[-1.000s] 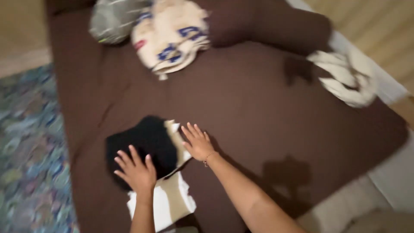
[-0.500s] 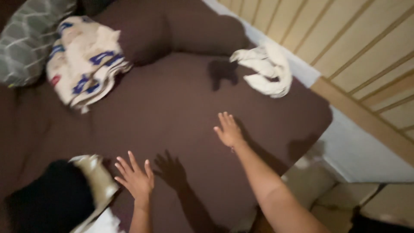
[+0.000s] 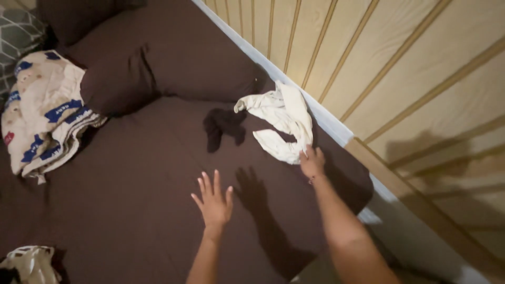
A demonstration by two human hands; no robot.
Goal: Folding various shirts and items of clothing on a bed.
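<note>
Right hand (image 3: 312, 163), fingers closing on the crumpled cream cloth (image 3: 281, 122); left hand (image 3: 214, 202), fingers spread open, hovering above the brown bed (image 3: 131, 184).

A brown bed sheet (image 3: 147, 173) covers the mattress. Two brown pillows (image 3: 173, 68) lie at its head, beside the striped yellow wall (image 3: 410, 63). A folded cream cloth with blue patches (image 3: 42, 115) rests at the left edge, with a grey patterned cushion (image 3: 16, 37) just behind it. A small dark item (image 3: 223, 125), perhaps a sock, lies mid-bed. A crumpled pale cloth (image 3: 29, 263) sits at the lower left corner.
</note>
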